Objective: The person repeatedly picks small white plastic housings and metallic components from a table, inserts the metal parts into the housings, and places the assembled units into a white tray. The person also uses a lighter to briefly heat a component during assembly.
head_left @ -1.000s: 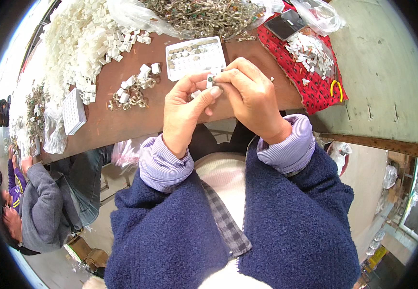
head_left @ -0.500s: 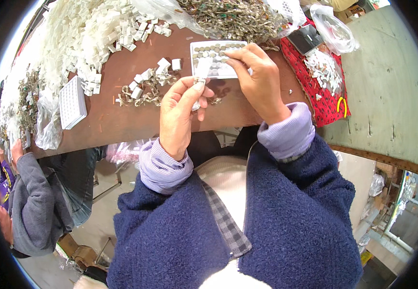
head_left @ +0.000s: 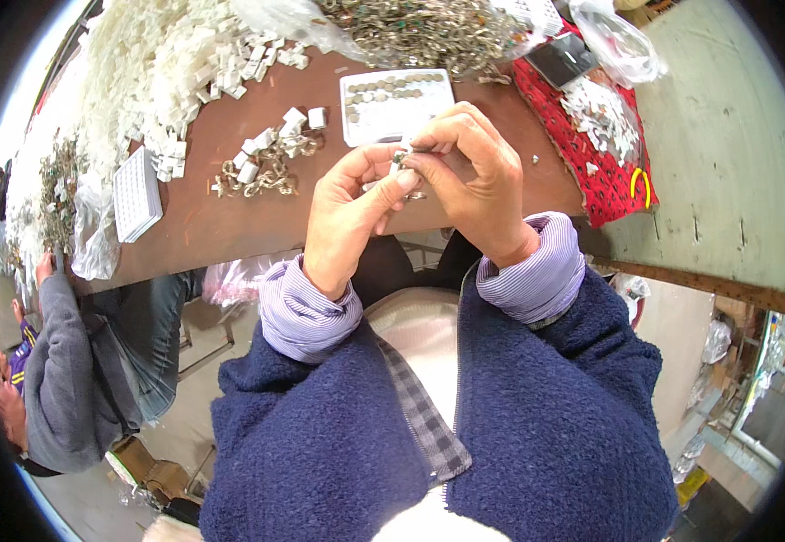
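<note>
Left hand [head_left: 345,215] and right hand [head_left: 478,181] mostly hide a small, perhaps white part [head_left: 399,158].

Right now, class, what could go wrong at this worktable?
The small part in the left hand could slip, since the right hand meets it closely and covers much of it. The white tray sits just beyond the hands; a bump might scatter its round discs.

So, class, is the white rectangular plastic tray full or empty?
The tray is partly full: round grey discs line its far rows; nearer pockets look bare.
</note>
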`<move>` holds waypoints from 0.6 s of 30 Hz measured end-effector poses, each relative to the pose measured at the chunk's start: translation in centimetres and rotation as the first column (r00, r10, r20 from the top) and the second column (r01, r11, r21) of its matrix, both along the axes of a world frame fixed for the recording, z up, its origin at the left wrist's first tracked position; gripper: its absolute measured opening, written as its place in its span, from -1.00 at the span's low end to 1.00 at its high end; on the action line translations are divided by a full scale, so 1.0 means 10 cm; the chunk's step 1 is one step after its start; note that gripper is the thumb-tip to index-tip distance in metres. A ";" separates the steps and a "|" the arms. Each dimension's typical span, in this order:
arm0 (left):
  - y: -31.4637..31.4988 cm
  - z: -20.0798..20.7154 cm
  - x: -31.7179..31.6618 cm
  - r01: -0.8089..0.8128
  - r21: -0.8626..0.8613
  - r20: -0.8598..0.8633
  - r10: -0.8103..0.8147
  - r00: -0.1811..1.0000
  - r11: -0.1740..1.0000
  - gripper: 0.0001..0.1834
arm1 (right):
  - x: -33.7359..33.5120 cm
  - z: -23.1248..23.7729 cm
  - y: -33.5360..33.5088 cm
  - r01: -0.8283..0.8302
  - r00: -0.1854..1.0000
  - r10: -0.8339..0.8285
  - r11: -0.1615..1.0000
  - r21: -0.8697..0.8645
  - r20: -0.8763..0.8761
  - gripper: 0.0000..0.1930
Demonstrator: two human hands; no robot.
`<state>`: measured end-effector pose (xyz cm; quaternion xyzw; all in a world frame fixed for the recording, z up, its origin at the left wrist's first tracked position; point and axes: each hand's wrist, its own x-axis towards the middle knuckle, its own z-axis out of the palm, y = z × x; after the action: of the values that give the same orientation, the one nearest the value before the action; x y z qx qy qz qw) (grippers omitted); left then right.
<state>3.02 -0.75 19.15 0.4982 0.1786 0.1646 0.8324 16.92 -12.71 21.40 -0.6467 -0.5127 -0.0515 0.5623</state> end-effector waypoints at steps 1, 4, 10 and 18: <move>-0.05 0.02 0.02 0.023 0.022 -0.011 -0.023 1.000 0.999 -0.67 | 0.00 0.00 -0.06 0.016 0.998 -0.015 1.000 0.014 -0.061 -0.87; -0.21 0.07 0.10 0.047 0.095 -0.007 -0.047 0.999 0.994 -0.69 | 0.03 -0.02 -0.30 0.012 0.995 -0.010 1.000 0.019 -0.095 -0.89; -0.39 -0.02 0.23 0.064 0.133 -0.020 -0.062 0.998 0.989 -0.73 | 0.10 -0.10 -0.59 0.029 1.000 -0.029 0.999 0.024 0.003 -0.81; -0.29 -0.13 0.18 0.055 0.029 -0.027 -0.054 0.998 0.998 -0.77 | -0.01 -0.14 -0.53 0.018 0.984 -0.009 0.999 -0.049 0.178 -0.57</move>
<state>4.80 -3.68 17.80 0.5172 0.1731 0.1380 0.8268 16.83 -18.00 20.03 -0.6571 -0.5576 -0.0997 0.4974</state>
